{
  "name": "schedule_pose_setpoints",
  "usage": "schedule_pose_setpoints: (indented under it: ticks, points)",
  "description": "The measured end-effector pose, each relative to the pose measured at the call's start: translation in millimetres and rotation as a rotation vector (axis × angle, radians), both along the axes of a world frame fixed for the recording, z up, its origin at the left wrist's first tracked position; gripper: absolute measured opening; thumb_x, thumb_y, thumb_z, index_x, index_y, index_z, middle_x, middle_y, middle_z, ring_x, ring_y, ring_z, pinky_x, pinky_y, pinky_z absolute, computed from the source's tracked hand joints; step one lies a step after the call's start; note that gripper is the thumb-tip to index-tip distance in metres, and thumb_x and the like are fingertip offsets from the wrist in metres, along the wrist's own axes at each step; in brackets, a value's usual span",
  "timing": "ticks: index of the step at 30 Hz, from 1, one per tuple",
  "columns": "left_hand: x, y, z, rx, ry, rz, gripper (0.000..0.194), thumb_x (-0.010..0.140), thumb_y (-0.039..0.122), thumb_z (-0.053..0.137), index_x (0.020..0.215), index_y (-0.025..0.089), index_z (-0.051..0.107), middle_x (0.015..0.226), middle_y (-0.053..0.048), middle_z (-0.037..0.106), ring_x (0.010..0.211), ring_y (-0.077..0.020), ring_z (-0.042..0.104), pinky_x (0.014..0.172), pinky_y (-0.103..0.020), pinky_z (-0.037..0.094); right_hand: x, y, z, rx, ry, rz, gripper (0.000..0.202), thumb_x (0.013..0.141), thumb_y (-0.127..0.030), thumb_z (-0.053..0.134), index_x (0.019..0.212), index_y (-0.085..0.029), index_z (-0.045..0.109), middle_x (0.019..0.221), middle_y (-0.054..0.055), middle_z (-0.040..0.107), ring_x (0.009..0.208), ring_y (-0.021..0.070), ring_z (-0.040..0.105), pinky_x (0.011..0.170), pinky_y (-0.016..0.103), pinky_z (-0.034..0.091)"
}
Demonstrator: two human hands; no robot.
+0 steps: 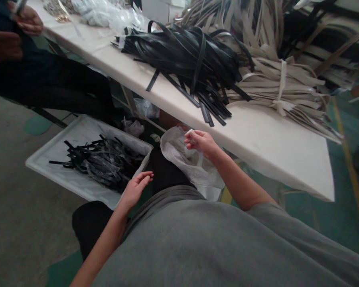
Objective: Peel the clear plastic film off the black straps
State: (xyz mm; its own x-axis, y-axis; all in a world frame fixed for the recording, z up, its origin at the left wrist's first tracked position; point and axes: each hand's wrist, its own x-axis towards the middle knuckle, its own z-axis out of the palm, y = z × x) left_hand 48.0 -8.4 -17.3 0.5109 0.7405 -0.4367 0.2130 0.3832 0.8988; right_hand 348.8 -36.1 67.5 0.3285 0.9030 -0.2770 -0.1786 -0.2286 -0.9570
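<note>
My right hand is closed in a pinch on a small white scrap; I cannot tell whether it is paper or plastic. Below that hand stands a white sack with its mouth spread wide beside my leg. My left hand is near the right edge of a white plastic tray, fingers loosely stretched out, with nothing visible in them. Inside the tray lies a tangled heap of black strips, some under clear wrapping.
A white table runs diagonally ahead. It carries a pile of black straps, a tied bundle of beige straps and clear plastic bags. Another person's hand is at upper left, beside that person's dark-clothed legs.
</note>
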Motion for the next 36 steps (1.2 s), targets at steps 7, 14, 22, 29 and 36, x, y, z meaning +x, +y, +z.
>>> schedule_pose_setpoints:
  ticks: [7, 14, 22, 29, 36]
  points:
    - [49.3, -0.3, 41.0, -0.162, -0.317, -0.211, 0.06, 0.075, 0.066, 0.062, 0.104, 0.014, 0.071, 0.11, -0.015, 0.07, 0.105, -0.0286, 0.063, 0.092, -0.04, 0.048, -62.3, 5.7, 35.6, 0.073, 0.312, 0.309, 0.04, 0.075, -0.052, 0.074, 0.081, -0.014, 0.066, 0.07, 0.001, 0.068, 0.055, 0.0089, 0.063, 0.054, 0.019, 0.053]
    - [57.4, 0.2, 49.6, -0.509, -0.595, 0.153, 0.038, 0.085, 0.054, 0.059, 0.086, 0.016, 0.065, 0.072, -0.003, 0.067, 0.065, -0.0134, 0.063, 0.064, -0.025, 0.052, -113.6, -8.6, 28.9, 0.018, 0.268, 0.676, 0.04, 0.085, -0.054, 0.062, 0.081, -0.014, 0.064, 0.074, 0.002, 0.067, 0.066, 0.0105, 0.064, 0.064, 0.023, 0.055]
    - [31.9, 9.7, 30.1, -0.348, -0.444, 0.39, 0.032, 0.082, 0.044, 0.066, 0.085, 0.013, 0.062, 0.067, -0.003, 0.068, 0.067, -0.0155, 0.067, 0.067, -0.027, 0.053, -41.2, -36.4, -26.4, -0.069, -0.371, 0.247, 0.038, 0.1, -0.041, 0.035, 0.091, -0.019, 0.064, 0.094, 0.008, 0.071, 0.072, 0.015, 0.066, 0.069, 0.029, 0.053]
    - [-19.3, 28.4, 37.2, -0.22, -0.462, 0.349, 0.056, 0.079, 0.039, 0.069, 0.127, 0.016, 0.053, 0.075, -0.003, 0.072, 0.07, -0.0178, 0.069, 0.073, -0.031, 0.054, 45.6, -53.7, -88.3, -0.342, -0.871, 0.352, 0.034, 0.088, -0.016, 0.048, 0.058, -0.023, 0.06, 0.058, 0.0, 0.058, 0.066, 0.0155, 0.061, 0.072, 0.024, 0.048]
    - [-23.6, 21.2, 50.1, -0.19, -0.398, 0.161, 0.047, 0.077, 0.044, 0.069, 0.111, 0.014, 0.058, 0.065, -0.002, 0.067, 0.058, -0.0161, 0.065, 0.061, -0.027, 0.051, -34.7, -6.2, -40.9, -0.17, -0.863, 0.39, 0.03, 0.085, -0.05, 0.045, 0.097, -0.039, 0.07, 0.119, 0.009, 0.066, 0.116, 0.0345, 0.057, 0.104, 0.049, 0.037]
